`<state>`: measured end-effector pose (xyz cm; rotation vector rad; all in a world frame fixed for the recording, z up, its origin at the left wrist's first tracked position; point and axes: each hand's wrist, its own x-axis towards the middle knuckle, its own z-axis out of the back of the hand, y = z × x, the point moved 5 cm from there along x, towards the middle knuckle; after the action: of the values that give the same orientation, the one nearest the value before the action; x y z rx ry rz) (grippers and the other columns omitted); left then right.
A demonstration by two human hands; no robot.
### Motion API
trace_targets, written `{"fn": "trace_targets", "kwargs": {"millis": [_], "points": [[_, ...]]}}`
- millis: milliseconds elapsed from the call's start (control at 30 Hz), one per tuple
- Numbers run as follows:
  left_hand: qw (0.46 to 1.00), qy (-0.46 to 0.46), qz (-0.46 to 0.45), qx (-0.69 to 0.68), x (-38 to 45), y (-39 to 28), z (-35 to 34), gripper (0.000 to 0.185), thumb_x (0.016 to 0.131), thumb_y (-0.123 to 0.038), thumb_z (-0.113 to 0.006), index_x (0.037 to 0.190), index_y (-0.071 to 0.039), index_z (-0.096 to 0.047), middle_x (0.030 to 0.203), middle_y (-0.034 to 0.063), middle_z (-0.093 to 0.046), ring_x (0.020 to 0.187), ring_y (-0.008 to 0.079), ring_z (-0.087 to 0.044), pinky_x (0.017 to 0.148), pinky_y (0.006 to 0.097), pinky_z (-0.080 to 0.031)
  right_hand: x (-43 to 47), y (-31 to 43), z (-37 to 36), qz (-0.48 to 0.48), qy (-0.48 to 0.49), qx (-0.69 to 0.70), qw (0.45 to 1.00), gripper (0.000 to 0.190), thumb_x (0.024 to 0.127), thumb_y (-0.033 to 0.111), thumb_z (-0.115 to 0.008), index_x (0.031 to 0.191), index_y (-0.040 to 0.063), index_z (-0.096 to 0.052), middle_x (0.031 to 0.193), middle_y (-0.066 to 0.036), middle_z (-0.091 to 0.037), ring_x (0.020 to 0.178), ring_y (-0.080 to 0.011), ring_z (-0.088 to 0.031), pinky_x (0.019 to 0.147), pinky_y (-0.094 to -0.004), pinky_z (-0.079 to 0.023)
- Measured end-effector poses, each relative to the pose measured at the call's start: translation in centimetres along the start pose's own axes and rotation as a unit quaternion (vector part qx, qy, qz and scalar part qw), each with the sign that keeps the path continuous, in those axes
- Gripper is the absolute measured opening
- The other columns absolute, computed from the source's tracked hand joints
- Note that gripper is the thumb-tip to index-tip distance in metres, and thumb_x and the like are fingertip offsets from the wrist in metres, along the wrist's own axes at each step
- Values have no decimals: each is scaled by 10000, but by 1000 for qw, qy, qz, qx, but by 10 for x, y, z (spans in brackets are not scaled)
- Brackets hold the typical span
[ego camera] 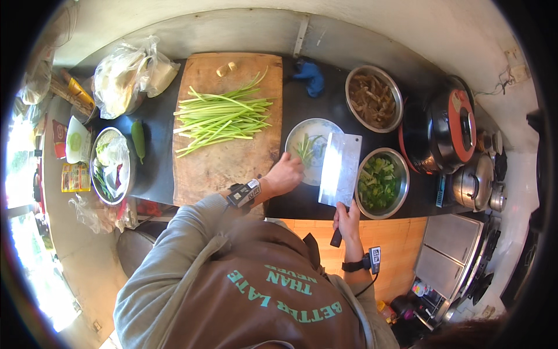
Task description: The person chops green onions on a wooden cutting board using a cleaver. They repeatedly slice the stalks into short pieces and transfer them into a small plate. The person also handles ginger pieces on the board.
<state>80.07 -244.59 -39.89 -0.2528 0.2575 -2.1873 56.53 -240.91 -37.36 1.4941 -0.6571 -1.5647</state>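
Note:
My right hand (347, 219) grips the dark handle of a broad Chinese cleaver (344, 168), its shiny blade reaching over the right edge of a patterned plate (320, 125). On the plate lie short cut green stalks (306, 148). My left hand (285, 174), fingers curled, hovers at the plate's lower left rim; whether anything is in its fingers is hidden. To its left, a thick wooden cutting board (218, 174) bears a pile of long green vegetable stalks (224, 115). Two small tan pieces (226, 68), possibly ginger, rest near the board's far edge.
Right of the cleaver stand a metal bowl of chopped greens (378, 183), a bowl of brown strips (373, 100) and a black-and-red cooker (444, 131). A blue cloth (311, 78) lies behind the plate. Leftward are a cucumber (138, 138), a filled bowl (93, 174) and plastic bags (122, 78).

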Motion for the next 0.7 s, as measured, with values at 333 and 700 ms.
{"fn": "trace_targets", "kwargs": {"millis": [333,700], "points": [[992,-103,3,-76,-3,-27,8,225,733,-255,-765,913,-142,-689,879,-13,-596,976,182,-575,856,407,-395,4,2,7,-1,4,24,1000,187,1020,93,-498,1190,16,-489,540,-20,-449,379,-115,-434,355,-268,-382],[863,-316,386,-77,-153,167,104,130,812,-15,-681,924,-79,-696,948,97,-640,947,322,-591,837,422,-448,3,21,-34,6,46,22,999,91,1016,94,-511,1053,13,-492,556,-21,-453,382,-109,-437,360,-261,-381]]}}
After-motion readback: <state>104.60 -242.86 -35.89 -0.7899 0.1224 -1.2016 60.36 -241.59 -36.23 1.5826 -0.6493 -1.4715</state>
